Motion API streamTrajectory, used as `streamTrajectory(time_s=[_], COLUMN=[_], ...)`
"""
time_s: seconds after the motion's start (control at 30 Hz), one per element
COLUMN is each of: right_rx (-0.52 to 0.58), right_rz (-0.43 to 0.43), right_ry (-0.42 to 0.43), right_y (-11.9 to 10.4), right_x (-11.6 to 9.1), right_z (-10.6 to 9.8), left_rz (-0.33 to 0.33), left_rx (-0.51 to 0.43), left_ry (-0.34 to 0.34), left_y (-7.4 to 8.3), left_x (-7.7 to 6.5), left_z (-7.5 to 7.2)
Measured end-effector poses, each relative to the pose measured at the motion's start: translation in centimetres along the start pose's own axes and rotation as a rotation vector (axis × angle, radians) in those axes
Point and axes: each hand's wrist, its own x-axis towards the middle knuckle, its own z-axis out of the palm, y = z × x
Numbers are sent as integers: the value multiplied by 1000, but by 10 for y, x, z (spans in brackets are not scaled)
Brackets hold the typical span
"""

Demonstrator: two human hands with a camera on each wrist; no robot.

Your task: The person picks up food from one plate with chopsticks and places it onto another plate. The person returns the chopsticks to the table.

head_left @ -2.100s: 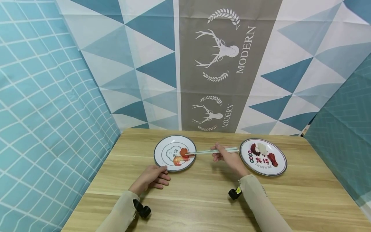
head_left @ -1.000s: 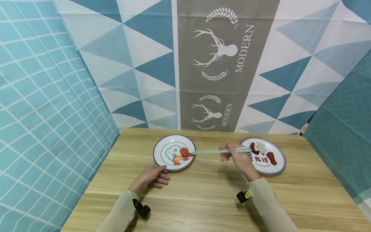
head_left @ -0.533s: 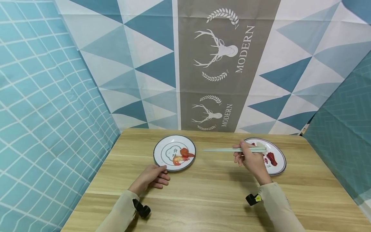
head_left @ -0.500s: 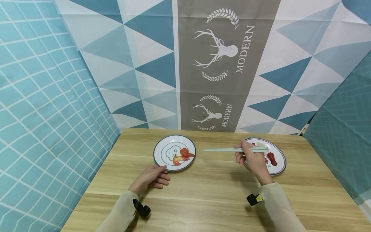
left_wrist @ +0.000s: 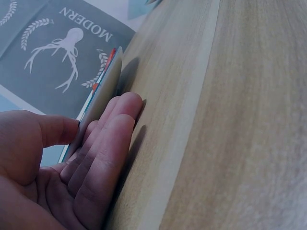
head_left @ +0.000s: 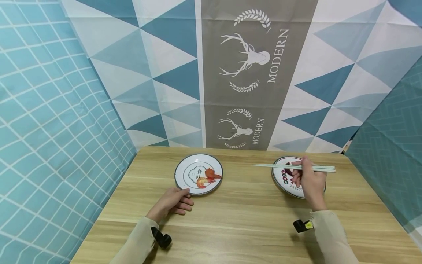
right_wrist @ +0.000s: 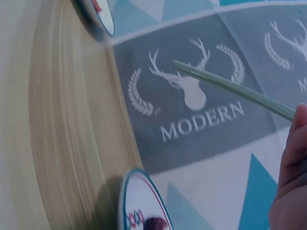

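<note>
- The left hand (head_left: 173,201), just left of centre in the lower half of the head view, pinches the near rim of the left plate (head_left: 184,170): the thumb lies on the edge, the other fingers reach below it.
- The left plate sits flat on the wooden table (head_left: 227,227), just left of centre and below the middle of the frame.
- On its right half lie an orange-red piece of food (head_left: 209,172) and, just below that in the frame, a shrimp (head_left: 202,182).
- The right hand (head_left: 311,181), right of centre, grasps a pair of pale green chopsticks (head_left: 280,166); their thin ends point to the left of the frame, close together.
- The chopsticks are raised above the right plate (head_left: 278,178), their thin ends reaching past its left rim; the right wrist view shows nothing between them.
- A dark red piece (head_left: 288,171) shows on the right plate, partly covered; the hand hides much of the rest.
- A patterned backdrop (head_left: 214,91) with deer heads and "MODERN" fills the upper middle.
</note>
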Motion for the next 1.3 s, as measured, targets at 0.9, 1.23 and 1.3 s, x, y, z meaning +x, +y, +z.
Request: streamTrajectory(time_s=[0.9,1.23,1.3], right_rx=[-262,-467,-481], right_rz=[95,2,-4], right_ry=[-158,-194,-197], right_y=[14,16,16], right_x=[3,0,0], right_z=[-86,-100,-102], left_rz=[-5,-7,-10], left_rx=[-7,-7,-7], left_ry=[-18,-11,-8], left_y=[0,0,1], left_x=[1,1,1], left_z=[-1,-1,-1])
